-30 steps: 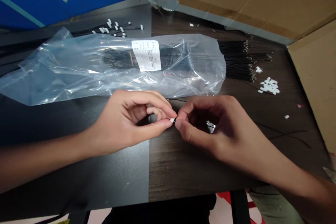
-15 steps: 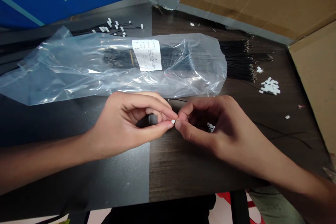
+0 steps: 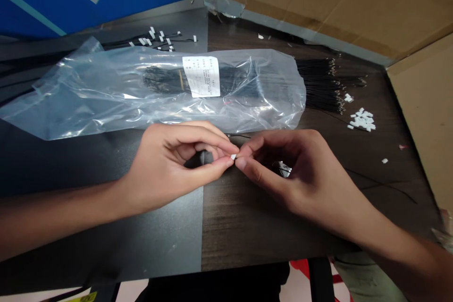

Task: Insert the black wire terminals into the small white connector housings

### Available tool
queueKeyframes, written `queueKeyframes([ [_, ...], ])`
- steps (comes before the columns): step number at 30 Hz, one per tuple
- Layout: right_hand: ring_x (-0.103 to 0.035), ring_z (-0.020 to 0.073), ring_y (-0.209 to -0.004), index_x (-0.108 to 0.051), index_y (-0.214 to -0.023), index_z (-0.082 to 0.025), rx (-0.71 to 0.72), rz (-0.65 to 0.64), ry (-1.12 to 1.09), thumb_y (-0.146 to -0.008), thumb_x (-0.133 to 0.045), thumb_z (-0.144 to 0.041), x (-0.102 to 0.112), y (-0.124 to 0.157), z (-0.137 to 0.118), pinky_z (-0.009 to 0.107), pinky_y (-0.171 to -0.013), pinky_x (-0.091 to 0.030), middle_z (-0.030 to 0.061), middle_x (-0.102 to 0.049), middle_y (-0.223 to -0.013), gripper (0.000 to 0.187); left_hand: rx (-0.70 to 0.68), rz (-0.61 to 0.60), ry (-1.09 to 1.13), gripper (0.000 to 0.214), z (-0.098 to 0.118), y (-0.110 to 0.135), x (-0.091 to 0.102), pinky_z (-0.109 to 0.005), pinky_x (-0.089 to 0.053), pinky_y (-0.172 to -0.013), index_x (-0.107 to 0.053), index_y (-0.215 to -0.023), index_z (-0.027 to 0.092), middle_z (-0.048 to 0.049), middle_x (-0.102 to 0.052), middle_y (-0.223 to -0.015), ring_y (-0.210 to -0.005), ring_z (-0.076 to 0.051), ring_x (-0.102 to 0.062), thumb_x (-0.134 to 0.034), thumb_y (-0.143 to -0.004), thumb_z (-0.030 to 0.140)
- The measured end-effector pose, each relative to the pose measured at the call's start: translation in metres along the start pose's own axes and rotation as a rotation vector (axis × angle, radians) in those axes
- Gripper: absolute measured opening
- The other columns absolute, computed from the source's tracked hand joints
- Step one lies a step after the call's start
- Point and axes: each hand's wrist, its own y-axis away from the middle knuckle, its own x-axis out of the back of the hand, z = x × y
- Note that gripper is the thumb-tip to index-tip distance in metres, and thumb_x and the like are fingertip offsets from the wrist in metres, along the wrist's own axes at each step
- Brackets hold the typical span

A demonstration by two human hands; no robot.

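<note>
Clear plastic bag [image 3: 226, 118] of black wires [image 3: 318, 82] lies just behind both hands [image 3: 166, 165] [image 3: 300, 174], pinching a tiny white connector [image 3: 233, 156].

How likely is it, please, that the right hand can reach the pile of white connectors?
Probably yes: only thin black wire lies between the right hand and the pile of white connectors. It would likely first release the small white connector pinched with the left hand.

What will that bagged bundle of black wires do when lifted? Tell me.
The bundle of black wires will probably droop rather than stay stiff, since its thin ends splay loosely. It likely feels fairly light for its length. The thin, creased clear plastic bag may slide underhand, so it could be slippery to hold.
</note>
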Motion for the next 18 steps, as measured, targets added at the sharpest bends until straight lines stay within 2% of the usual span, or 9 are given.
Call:
queueKeyframes([
  [4, -0.069, 0.0135, -0.073, -0.076, -0.083, -0.017, 0.033, 0.032, 0.085, -0.09, -0.074, -0.016, 0.002, 0.001, 0.0, 0.019, -0.061, -0.052, 0.0015, -0.079, -0.081, 0.008, -0.038, 0.041, -0.015, 0.021, 0.0, 0.0, -0.001, -0.026, -0.06, -0.07, -0.084, -0.096, 0.021, -0.0052, -0.08, -0.095, -0.08, -0.016, -0.075, -0.077, -0.088, 0.002],
  [7, -0.066, 0.0125, -0.07, -0.076, -0.082, -0.016, 0.046, 0.032, 0.104, -0.091, -0.072, -0.017, 0.002, 0.002, 0.0, 0.019, -0.059, -0.05, 0.0008, -0.076, -0.077, 0.01, -0.062, 0.02, -0.039, 0.023, 0.001, 0.001, 0.0, -0.025, -0.06, -0.071, -0.084, -0.097, 0.02, -0.0048, -0.08, -0.095, -0.079, -0.015, -0.075, -0.076, -0.088, 0.0],
  [12, -0.055, 0.0078, -0.061, -0.072, -0.08, -0.014, 0.03, -0.011, -0.006, -0.088, -0.071, -0.013, -0.002, 0.0, 0.001, 0.016, -0.055, -0.045, -0.003, -0.064, -0.068, 0.009, -0.145, 0.02, -0.087, 0.028, 0.001, 0.005, 0.0, -0.024, -0.061, -0.072, -0.083, -0.099, 0.02, -0.0035, -0.08, -0.095, -0.08, -0.014, -0.075, -0.078, -0.085, -0.004],
  [18, -0.053, 0.0054, -0.062, -0.07, -0.078, -0.013, 0.021, 0.016, -0.154, -0.085, -0.075, -0.008, -0.009, 0.0, 0.005, 0.013, -0.057, -0.043, -0.0045, -0.062, -0.069, 0.009, -0.166, 0.015, -0.092, 0.026, 0.002, 0.006, 0.0, -0.022, -0.061, -0.071, -0.083, -0.099, 0.018, -0.0035, -0.08, -0.096, -0.079, -0.013, -0.075, -0.078, -0.085, -0.004],
])
